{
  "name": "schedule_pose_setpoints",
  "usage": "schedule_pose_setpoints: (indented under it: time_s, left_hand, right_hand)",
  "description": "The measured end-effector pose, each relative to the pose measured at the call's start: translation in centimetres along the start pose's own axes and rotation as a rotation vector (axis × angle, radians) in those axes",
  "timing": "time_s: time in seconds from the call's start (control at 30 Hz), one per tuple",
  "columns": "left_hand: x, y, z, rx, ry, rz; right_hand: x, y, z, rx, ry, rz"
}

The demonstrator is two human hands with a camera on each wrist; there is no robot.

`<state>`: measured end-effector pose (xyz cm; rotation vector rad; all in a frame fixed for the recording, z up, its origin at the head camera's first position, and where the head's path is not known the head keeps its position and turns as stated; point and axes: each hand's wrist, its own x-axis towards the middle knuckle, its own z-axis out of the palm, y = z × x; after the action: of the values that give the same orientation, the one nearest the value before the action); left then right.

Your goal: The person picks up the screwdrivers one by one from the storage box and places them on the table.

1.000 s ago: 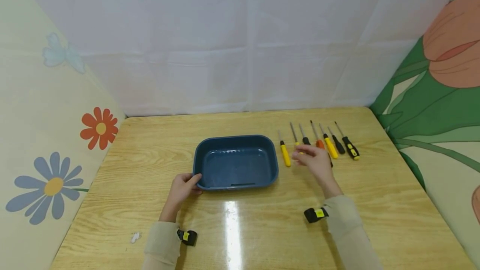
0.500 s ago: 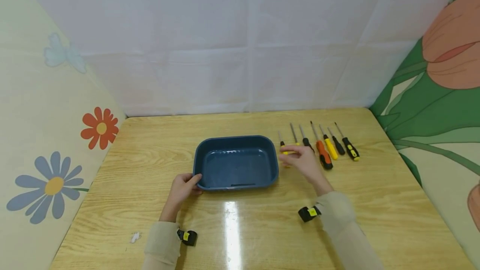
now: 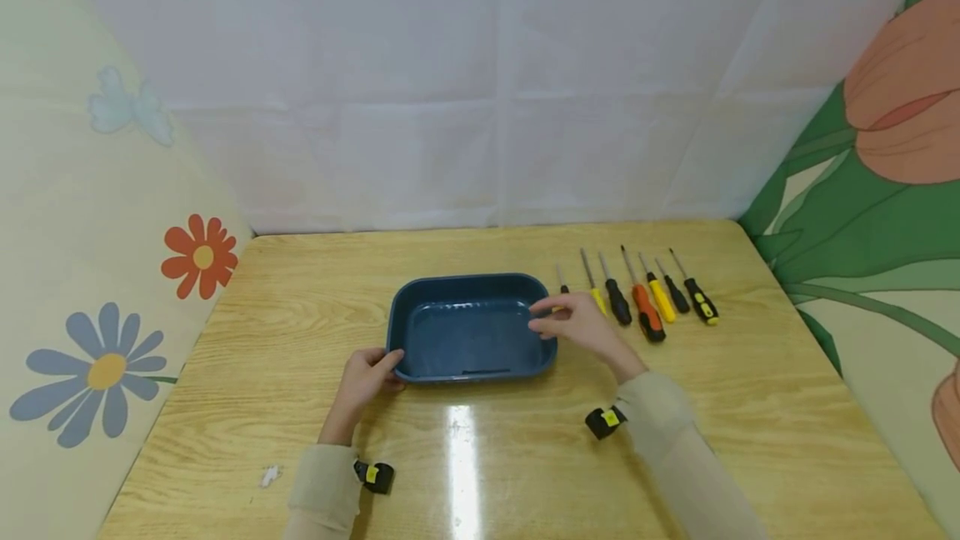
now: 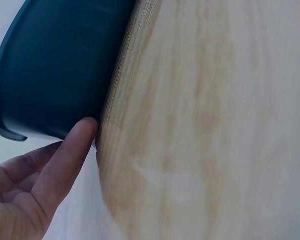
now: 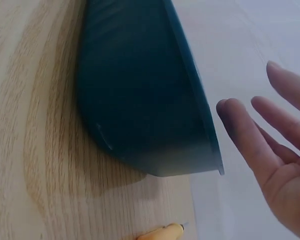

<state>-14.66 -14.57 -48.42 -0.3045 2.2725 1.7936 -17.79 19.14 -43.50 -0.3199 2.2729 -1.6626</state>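
Note:
A dark blue rectangular plastic tub (image 3: 472, 338) sits on the wooden table, nothing inside it. At its front left corner my left hand (image 3: 363, 377) grips the rim, thumb over the edge. The left wrist view shows fingers (image 4: 72, 152) against the outer wall of the tub (image 4: 59, 65). My right hand (image 3: 587, 325) hovers at the right rim, fingertips overlapping the tub's inside in the head view. From the right wrist, its fingers (image 5: 252, 137) look spread just above the rim, holding nothing. A yellow-handled screwdriver (image 3: 564, 283) is partly hidden behind the right hand.
Right of the tub several screwdrivers lie in a row, among them an orange and black one (image 3: 647, 311), a black one (image 3: 618, 302) and a black-yellow one (image 3: 702, 303). A white scrap (image 3: 270, 475) lies front left. A white curtain (image 3: 390, 157) hangs behind the table.
My right hand has moved left from above the screwdrivers to the tub's right rim, uncovering the orange and black screwdriver. The left hand and tub stay in place.

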Motion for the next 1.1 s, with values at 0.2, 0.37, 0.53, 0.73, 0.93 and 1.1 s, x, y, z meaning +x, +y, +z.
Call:
schedule_pose_setpoints:
  time_s: [0.2, 0.37, 0.53, 0.73, 0.93, 1.1]
  left_hand:
    - [0.0, 0.0, 0.2, -0.024, 0.016, -0.008]
    - [-0.1, -0.2, 0.3, -0.036, 0.024, -0.009]
    - [-0.3, -0.5, 0.4, -0.023, 0.019, 0.003]
    - [-0.4, -0.8, 0.3, -0.005, 0.0, 0.039]
    - [-0.5, -1.2, 0.3, -0.005, -0.02, 0.045]
    - [-0.4, -1.3, 0.3, -0.02, -0.032, 0.041]
  right_hand:
    - [1.0, -0.2, 0.9, -0.213, -0.14, -0.14]
    - [1.6, -0.3, 1.9, -0.331, -0.24, -0.208]
    - [2.0, -0.1, 3.0, -0.444, -0.283, -0.228]
    - [2.3, -0.1, 3.8, -0.541, -0.355, -0.235]
    - [2.4, 0.0, 4.5, -0.62, -0.429, -0.2]
    - [2.4, 0.0, 5.1, -0.636, -0.471, -0.146]
